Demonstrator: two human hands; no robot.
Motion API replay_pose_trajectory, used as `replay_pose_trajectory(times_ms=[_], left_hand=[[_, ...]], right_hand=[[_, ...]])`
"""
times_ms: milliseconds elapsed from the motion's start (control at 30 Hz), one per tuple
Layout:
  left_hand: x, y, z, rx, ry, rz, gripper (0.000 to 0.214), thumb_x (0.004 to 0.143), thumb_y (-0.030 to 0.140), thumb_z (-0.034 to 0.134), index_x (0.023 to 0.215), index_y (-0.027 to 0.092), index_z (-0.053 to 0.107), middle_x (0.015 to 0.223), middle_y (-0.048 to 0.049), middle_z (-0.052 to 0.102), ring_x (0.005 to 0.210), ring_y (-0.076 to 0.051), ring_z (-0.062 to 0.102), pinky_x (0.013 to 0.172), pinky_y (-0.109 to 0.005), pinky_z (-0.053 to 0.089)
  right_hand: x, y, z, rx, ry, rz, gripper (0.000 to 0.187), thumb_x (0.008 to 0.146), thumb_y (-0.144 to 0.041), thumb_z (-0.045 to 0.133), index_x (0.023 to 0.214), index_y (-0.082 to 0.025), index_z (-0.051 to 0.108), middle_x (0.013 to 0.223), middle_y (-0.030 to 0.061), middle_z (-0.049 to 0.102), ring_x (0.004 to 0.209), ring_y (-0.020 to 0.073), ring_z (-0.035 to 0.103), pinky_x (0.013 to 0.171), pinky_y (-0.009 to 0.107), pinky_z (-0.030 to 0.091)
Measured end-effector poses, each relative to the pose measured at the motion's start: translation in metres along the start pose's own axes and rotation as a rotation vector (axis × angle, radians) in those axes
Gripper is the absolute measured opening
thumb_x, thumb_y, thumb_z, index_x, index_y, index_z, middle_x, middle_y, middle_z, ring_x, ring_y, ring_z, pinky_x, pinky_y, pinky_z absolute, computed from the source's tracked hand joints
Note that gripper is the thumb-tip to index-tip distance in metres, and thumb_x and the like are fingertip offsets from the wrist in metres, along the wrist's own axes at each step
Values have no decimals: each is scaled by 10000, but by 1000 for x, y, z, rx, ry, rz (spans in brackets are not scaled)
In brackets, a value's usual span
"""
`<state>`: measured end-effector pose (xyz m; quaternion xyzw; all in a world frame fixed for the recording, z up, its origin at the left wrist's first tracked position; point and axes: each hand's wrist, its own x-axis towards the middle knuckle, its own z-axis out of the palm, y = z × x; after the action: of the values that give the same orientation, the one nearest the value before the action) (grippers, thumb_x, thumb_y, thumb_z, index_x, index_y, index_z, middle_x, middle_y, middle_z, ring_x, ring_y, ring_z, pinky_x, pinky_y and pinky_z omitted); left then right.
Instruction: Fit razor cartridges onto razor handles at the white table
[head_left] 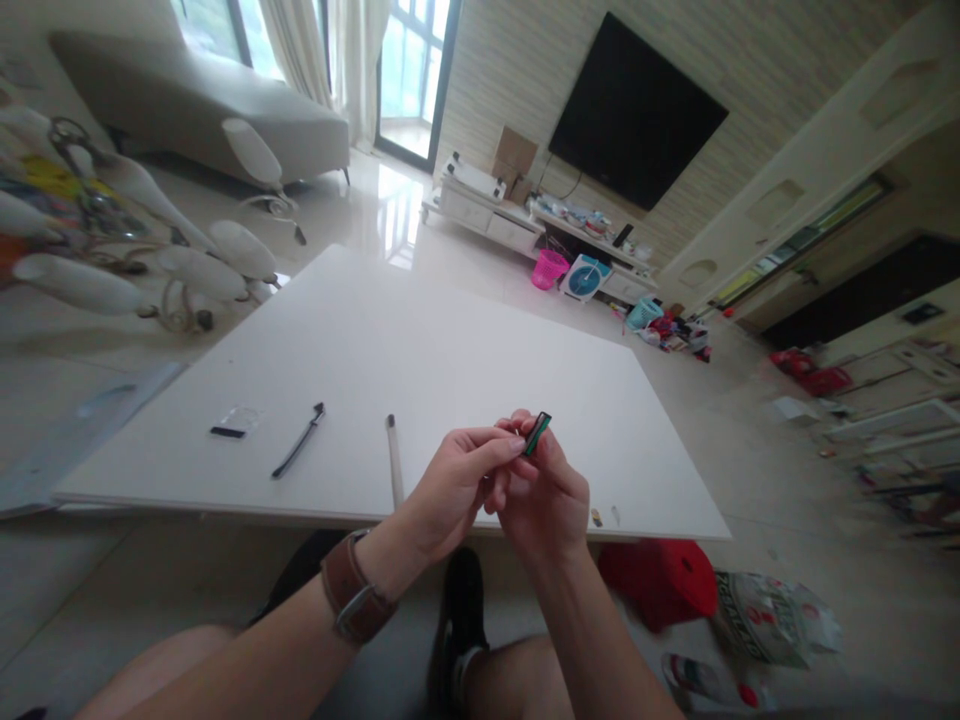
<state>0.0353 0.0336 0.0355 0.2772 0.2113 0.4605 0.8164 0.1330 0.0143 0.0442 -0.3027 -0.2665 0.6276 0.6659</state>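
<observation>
L hand (457,480) & R hand (547,490) meet over the bench (450,340); both grips seem to pinch the small green strip (538,433), L thumb at its lower end, R thumb alongside. Strip's long axis runs approx. 7 to 1 o'clock; it's off L thumb tip at 2 o'clock, hands abt equally near. No readable txt on it. Bag (776,615) at 4 o'clock: big lettering, can't read reliably. Far TV (637,110), 1 o'clock: no legible brand.

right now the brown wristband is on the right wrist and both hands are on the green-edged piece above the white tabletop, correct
Wrong wrist: the head view shows the brown wristband on the left. The left hand and right hand are both on the green-edged piece above the white tabletop.
</observation>
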Motion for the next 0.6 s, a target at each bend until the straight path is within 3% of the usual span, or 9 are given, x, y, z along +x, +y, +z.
replay_pose_trajectory(times_ms=[200, 333, 467, 533, 600], left_hand=[[3, -5, -5, -48, -12, 28, 240, 741, 328, 764, 669, 107, 703, 591, -28, 637, 408, -37, 442, 395, -160, 284], [12, -13, -10, -72, 10, 68, 271, 696, 343, 830, 695, 110, 690, 595, -6, 616, 415, -30, 448, 402, -153, 294], [24, -16, -15, -85, 151, 112, 319, 647, 368, 863, 762, 125, 689, 643, 13, 618, 417, -12, 422, 401, -147, 268], [27, -16, -16, -5, 204, 179, 334, 646, 395, 856, 763, 134, 684, 604, 21, 605, 406, -21, 412, 400, -157, 258], [27, -16, -15, 150, 235, 227, 334, 658, 415, 848, 760, 142, 686, 507, 36, 557, 388, -41, 411, 406, -169, 265]], right_hand=[[2, 7, -8, -60, -56, 24, 238, 781, -385, 792, 920, -207, 717, 917, -3, 699, 428, 74, 544, 354, 203, 468], [11, 11, -15, -67, -40, 23, 207, 777, -340, 785, 914, -204, 710, 927, 2, 717, 417, 73, 536, 379, 210, 479], [35, 24, -32, -18, 56, 44, 227, 823, -420, 709, 897, -206, 690, 851, -1, 713, 447, 84, 529, 383, 211, 455], [48, 39, -41, -126, 115, 54, 279, 812, -470, 682, 818, -193, 653, 650, -22, 637, 369, 74, 415, 314, 205, 350], [55, 58, -46, -428, 131, 11, 353, 807, -517, 660, 667, -210, 558, 448, -60, 445, 340, 86, 339, 293, 212, 292]])
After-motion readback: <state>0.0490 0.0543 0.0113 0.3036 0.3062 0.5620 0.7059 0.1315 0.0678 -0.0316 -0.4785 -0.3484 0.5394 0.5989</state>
